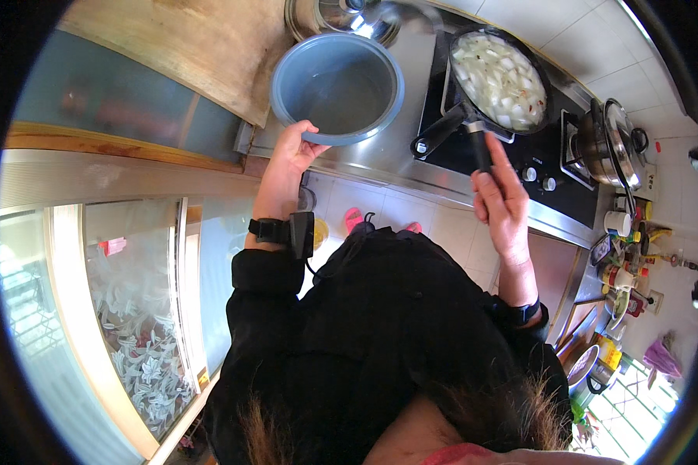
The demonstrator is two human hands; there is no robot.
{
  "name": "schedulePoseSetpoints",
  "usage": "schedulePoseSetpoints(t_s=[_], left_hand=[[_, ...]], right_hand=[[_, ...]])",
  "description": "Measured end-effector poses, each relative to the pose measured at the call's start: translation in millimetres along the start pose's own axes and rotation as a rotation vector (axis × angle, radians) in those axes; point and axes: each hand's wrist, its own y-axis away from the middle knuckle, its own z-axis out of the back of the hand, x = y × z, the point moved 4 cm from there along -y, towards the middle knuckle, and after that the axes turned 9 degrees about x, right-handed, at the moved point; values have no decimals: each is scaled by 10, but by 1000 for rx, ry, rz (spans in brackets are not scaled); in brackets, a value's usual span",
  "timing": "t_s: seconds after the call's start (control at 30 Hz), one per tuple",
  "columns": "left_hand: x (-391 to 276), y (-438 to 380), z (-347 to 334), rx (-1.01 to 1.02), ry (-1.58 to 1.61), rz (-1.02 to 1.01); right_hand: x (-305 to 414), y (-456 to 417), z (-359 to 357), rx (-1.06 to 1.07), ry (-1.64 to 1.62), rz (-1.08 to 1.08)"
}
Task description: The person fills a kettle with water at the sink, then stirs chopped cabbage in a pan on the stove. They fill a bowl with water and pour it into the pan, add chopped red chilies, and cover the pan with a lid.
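Note:
A blue-grey basin (pixel 337 87) stands on the steel counter, left of the hob, and my left hand (pixel 300 144) grips its near rim. On the hob, a black frying pan (pixel 544 125) holds pale chopped pieces in liquid (pixel 500 81); its handle (pixel 442 129) points towards the basin. My right hand (pixel 503 197) is closed around the black handle of a utensil (pixel 480 145), beside the pan's near edge. The utensil's metal neck shows at the pan rim; its working end cannot be made out.
A wooden board (pixel 209 52) lies at the upper left. Behind the basin are steel lids or pans (pixel 360 20). A lidded steel pot (pixel 608 145) stands on the right burner. Bottles and jars (pixel 622 273) crowd the counter at right, near a bowl (pixel 583 363).

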Motion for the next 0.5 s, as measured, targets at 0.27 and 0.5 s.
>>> schedulePoseSetpoints(t_s=[0.27,0.5], left_hand=[[-112,-117,260,29,-43,76],[-408,-432,603,-74,-129,70]], right_hand=[[-475,-267,-845,236,-60,-202],[-800,-796,-1433,130,419,52]])
